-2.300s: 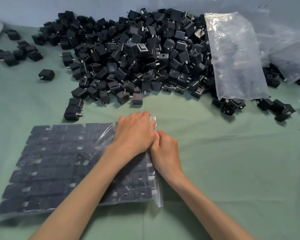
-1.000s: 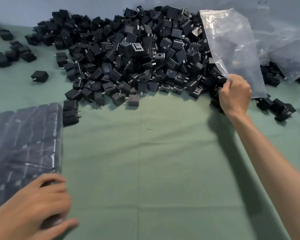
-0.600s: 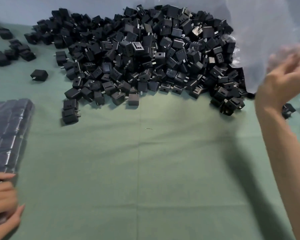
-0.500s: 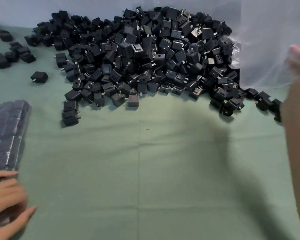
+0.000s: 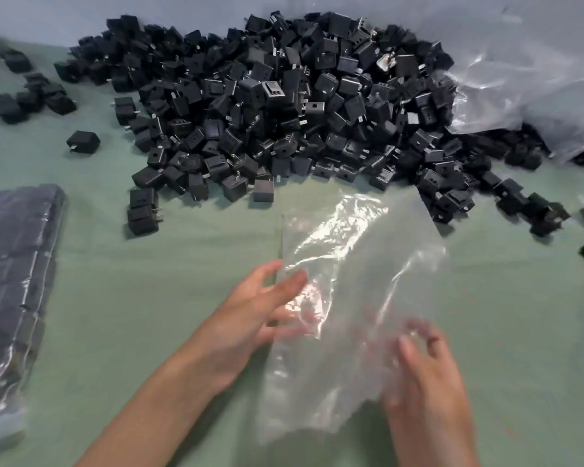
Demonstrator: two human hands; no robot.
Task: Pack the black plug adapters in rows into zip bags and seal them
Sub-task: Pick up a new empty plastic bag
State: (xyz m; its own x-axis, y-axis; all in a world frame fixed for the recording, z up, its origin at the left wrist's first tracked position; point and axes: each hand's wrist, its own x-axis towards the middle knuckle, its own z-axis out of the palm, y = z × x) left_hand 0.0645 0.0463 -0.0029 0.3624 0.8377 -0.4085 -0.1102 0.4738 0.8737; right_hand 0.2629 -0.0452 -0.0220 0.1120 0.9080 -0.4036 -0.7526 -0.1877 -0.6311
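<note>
Empty bag (image 5: pixel 358 264) now down at centre. Left hand (image 5: pixel 250 318) spread open on its 9 o'clock edge; right hand (image 5: pixel 425 369) blurred, I can't tell grip. Flimsy, slippery: I'd pinch rim. Adapters (image 5: pixel 267 112) heaped 12 o'clock.

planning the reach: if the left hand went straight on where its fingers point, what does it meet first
The empty bag: the left hand points up-right, fingertips at its edge. Past it, probably the adapter pile.
</note>
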